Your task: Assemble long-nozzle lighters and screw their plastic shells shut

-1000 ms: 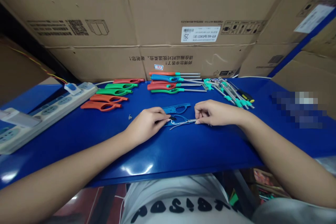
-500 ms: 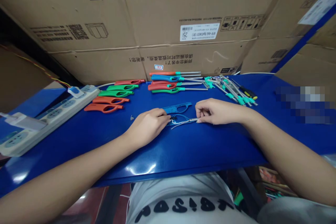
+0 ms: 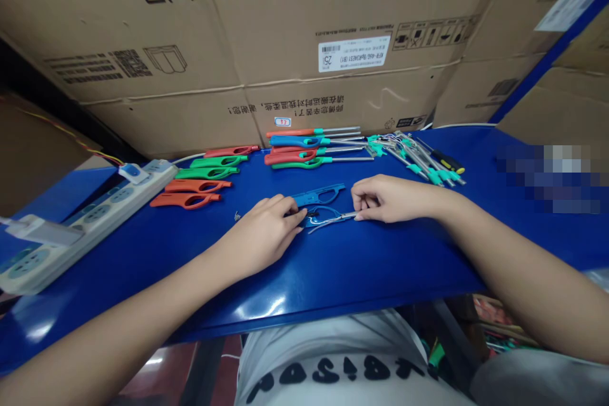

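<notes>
On the blue table, my left hand (image 3: pixel 266 228) is closed over the near end of a blue lighter handle half (image 3: pixel 328 210), its fingertips beside a small black part. White and grey wires (image 3: pixel 323 223) run from that shell toward the right. Between thumb and fingers, my right hand (image 3: pixel 390 198) pinches a thin metal lighter tube (image 3: pixel 349 216) lying at the shell's front end. Just behind lies a second blue handle half (image 3: pixel 320 193), showing its finger loop. My left fingers hide much of the near shell's inside.
Assembled lighters (image 3: pixel 297 155) lie at the back. Orange, red and green handles (image 3: pixel 190 200) are at left, beside a white power strip (image 3: pixel 99 212). Metal tubes with teal collars (image 3: pixel 421 162) and a screwdriver (image 3: pixel 445 162) lie back right. Small screws (image 3: pixel 236 216) sit near my left hand. Cardboard (image 3: pixel 266 51) stands behind.
The camera view has shifted slightly. Both hands keep their holds on the blue shell and the metal tube, with hardly any movement between them.
</notes>
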`<state>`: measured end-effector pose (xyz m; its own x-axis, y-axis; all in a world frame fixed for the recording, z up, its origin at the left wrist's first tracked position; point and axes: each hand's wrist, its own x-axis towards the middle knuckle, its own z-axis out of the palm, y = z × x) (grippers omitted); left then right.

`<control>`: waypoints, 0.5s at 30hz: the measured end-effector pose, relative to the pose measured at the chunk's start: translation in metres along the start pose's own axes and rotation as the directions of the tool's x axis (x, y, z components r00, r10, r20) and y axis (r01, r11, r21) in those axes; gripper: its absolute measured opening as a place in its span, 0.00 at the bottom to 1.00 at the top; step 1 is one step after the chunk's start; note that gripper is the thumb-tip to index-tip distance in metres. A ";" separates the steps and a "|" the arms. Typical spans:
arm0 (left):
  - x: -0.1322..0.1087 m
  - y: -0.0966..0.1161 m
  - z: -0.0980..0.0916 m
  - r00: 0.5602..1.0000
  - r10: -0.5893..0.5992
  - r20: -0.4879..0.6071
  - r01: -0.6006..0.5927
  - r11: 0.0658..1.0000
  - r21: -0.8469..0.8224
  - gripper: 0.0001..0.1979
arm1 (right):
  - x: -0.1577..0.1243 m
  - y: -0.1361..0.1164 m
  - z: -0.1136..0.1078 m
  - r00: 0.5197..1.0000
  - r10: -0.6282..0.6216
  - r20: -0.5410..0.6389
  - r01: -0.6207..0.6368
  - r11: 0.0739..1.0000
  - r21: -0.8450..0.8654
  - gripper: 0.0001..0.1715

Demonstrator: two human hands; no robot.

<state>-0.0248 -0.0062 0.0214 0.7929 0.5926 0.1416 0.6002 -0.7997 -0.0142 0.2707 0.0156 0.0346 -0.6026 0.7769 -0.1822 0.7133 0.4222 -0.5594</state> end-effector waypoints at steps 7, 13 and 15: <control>0.002 -0.011 0.010 0.995 -0.051 -0.082 0.030 0.970 -0.241 0.19 | -0.001 0.000 -0.002 1.000 0.000 -0.005 -0.001 0.999 -0.039 0.11; 0.004 -0.009 0.018 0.990 0.016 -0.140 -0.055 0.959 -0.277 0.19 | -0.002 0.007 -0.008 1.000 0.006 -0.002 -0.006 0.998 -0.061 0.15; 0.004 -0.008 0.020 0.990 0.030 -0.141 -0.069 0.959 -0.274 0.19 | -0.002 0.010 -0.010 1.000 0.011 0.005 -0.011 0.998 -0.059 0.15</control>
<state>-0.0242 0.0043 0.0028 0.7881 0.5485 0.2794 0.4925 -0.8342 0.2483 0.2825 0.0226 0.0374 -0.5964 0.7792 -0.1929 0.7397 0.4402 -0.5090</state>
